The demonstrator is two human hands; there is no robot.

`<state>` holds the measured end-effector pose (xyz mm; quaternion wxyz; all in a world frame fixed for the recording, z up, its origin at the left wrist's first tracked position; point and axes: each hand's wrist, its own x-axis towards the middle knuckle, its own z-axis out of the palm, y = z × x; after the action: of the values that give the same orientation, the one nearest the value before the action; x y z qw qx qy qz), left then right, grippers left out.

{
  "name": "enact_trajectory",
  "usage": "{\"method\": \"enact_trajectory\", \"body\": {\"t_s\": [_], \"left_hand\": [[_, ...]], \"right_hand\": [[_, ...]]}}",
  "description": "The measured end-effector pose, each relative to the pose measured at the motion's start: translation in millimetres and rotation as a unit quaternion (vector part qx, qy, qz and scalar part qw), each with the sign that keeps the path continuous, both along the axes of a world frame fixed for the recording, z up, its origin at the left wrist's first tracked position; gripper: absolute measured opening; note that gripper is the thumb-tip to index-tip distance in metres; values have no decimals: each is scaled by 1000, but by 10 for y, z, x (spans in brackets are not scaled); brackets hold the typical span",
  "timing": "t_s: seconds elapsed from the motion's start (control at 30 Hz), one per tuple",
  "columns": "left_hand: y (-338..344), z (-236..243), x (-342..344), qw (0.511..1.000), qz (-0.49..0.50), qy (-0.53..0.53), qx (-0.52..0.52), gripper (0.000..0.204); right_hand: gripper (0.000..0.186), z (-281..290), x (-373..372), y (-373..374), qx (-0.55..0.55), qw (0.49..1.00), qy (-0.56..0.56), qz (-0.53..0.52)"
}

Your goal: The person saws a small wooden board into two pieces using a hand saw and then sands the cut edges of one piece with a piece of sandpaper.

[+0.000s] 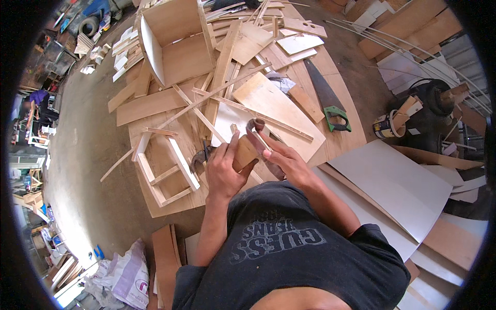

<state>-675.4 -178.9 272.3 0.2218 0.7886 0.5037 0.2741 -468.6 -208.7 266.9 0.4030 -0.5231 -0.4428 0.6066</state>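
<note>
In front of my chest, my left hand (pixel 225 168) is closed around a small wooden block (pixel 246 153), fingers over its far side and thumb below. My right hand (pixel 290 161) grips a reddish-brown curled strip (pixel 254 133), rolled over at its far end and right beside the block. Its exact kind I cannot make out. Just left of my left hand, a dark curved metal tool (pixel 198 160) lies partly hidden on the worktable (pixel 336 88). A small wooden frame (pixel 178 176) with pale slats sits at the table's near left.
An open plywood box (pixel 187 54) stands at the far left of the table. Thin battens (pixel 206 98) cross the middle, among several offcuts. A handsaw (pixel 323 90) with a green handle lies on the right. Large sheets (pixel 387 181) and a bucket (pixel 387 125) are beyond that side.
</note>
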Motion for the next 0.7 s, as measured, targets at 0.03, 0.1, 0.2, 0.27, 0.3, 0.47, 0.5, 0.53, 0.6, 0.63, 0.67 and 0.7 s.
{"method": "enact_trajectory", "body": {"t_s": [0.03,0.1,0.2,0.27,0.3,0.47,0.5,0.53,0.6,0.63,0.67,0.7], "left_hand": [[0,7,30,1000,14,8,0,83],[-32,-11,105,1000,-21,7,20,83],[73,-1,128,1000,-16,7,26,84],[185,14,145,1000,15,-4,26,84],[180,35,171,1000,14,-3,27,84],[227,21,238,999,-18,47,12,84],[239,52,251,999,-19,49,13,84],[237,87,291,999,-20,30,23,84],[194,89,368,997,-44,47,41,83],[213,56,383,997,-44,46,42,83],[244,18,386,997,-43,40,40,82],[282,0,388,998,-41,34,38,82]], "right_hand": [[67,5,14,-25,20,1000,20,-11],[66,4,83,159,-32,999,31,-6],[66,54,173,187,-69,996,48,13],[66,74,195,182,-40,998,57,10],[66,78,186,178,-26,998,64,9],[63,258,292,294,-114,991,71,14],[63,265,321,289,-111,990,82,15],[62,320,378,287,-119,990,63,30],[62,310,419,340,-127,990,43,47],[62,246,430,416,-153,986,49,41],[62,234,432,428,-165,984,52,38],[62,235,444,422,-179,982,53,35]]}}
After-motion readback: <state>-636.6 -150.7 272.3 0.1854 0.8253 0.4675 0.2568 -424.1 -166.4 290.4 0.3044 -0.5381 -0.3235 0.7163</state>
